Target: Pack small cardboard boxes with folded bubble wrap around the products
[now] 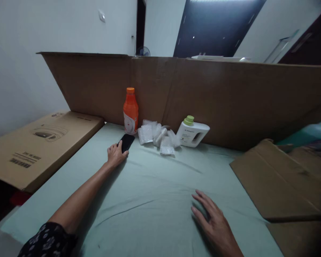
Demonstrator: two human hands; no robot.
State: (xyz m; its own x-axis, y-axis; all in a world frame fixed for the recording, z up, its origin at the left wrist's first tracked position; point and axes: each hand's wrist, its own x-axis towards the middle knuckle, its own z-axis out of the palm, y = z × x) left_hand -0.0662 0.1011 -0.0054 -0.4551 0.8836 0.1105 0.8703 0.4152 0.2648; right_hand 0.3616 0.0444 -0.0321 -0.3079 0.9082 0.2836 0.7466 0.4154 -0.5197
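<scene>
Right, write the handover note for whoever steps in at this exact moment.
Left hand: stretched forward, fingers on the black phone, which lies on the green sheet; grip not closed.
Right hand: open, flat on the sheet, holding nothing.
Along the cardboard wall: orange bottle upright, bubble-wrap packets in a heap, white jug with green cap.
Done: nothing wrapped or lifted.
Left: phone, bottle and jug all unhandled.

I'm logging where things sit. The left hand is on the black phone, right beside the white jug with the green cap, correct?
Not quite. In the head view the left hand is on the black phone, but beside the orange bottle, not the white jug.
</scene>
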